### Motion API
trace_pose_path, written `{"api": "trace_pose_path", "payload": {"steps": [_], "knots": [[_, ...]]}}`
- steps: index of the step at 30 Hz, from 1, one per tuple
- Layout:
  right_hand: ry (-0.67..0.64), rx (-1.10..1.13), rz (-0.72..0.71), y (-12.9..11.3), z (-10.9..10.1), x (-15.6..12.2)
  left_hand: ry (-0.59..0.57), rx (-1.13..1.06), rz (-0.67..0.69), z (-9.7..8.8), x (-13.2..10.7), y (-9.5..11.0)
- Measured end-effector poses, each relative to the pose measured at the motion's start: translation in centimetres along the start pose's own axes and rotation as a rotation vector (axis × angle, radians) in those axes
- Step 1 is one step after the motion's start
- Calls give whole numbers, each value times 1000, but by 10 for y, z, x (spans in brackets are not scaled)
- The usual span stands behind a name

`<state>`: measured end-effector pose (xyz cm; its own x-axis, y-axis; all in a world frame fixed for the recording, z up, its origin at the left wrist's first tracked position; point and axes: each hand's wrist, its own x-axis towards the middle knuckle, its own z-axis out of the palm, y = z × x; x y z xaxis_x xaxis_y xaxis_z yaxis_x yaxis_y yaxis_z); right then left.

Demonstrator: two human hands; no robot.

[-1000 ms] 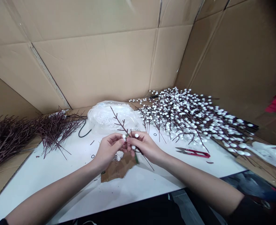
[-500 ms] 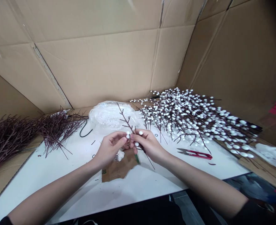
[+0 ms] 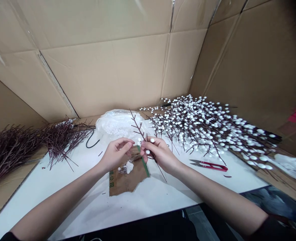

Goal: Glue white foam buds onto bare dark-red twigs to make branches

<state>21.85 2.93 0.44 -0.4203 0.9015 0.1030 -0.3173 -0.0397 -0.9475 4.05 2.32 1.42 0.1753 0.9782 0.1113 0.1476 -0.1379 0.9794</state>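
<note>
My right hand (image 3: 159, 154) is closed on a thin dark-red branch (image 3: 138, 127) that rises away from me; several white foam beads sit on its lower twigs by my fingers. My left hand (image 3: 116, 154) hovers just left of it, fingers curled in a pinch, and whether it holds anything I cannot tell. Under both hands lies a torn piece of brown cardboard (image 3: 128, 175) with a small heap of white beads (image 3: 128, 166) on it.
A clear bag of white beads (image 3: 118, 125) sits behind my hands. Bare dark-red branches (image 3: 24, 144) pile at the left, beaded branches (image 3: 208, 127) at the right. Red thread snips (image 3: 208, 164) lie right of my hand. Cardboard walls surround the white table (image 3: 62, 187).
My left hand has drawn a little away from the branch, leaving a gap between the hands. The branch and my right hand have shifted slightly right and up.
</note>
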Motion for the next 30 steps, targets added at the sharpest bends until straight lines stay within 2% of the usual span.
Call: {"api": "trace_pose_path", "payload": {"steps": [8, 14, 17, 19, 21, 24, 30], "knots": [[-82, -7, 3, 4, 4, 0, 42, -122, 0, 6, -8, 9], [-186, -9, 28, 6, 7, -3, -49, -282, -37, 17, -16, 7], [-233, 27, -32, 5, 3, -3, 6, -308, -66, 17, -17, 5], [-185, 17, -95, 4, 0, -3, 33, -303, -67, 15, -17, 5], [-83, -36, -142, 1, -2, -1, 32, -291, -51, 14, -17, 5], [-16, -72, -150, 0, -2, 0, -23, -287, -51, 14, -18, 4], [-145, 50, -80, 8, -1, 2, -162, -360, -129, 14, -18, 0]]}}
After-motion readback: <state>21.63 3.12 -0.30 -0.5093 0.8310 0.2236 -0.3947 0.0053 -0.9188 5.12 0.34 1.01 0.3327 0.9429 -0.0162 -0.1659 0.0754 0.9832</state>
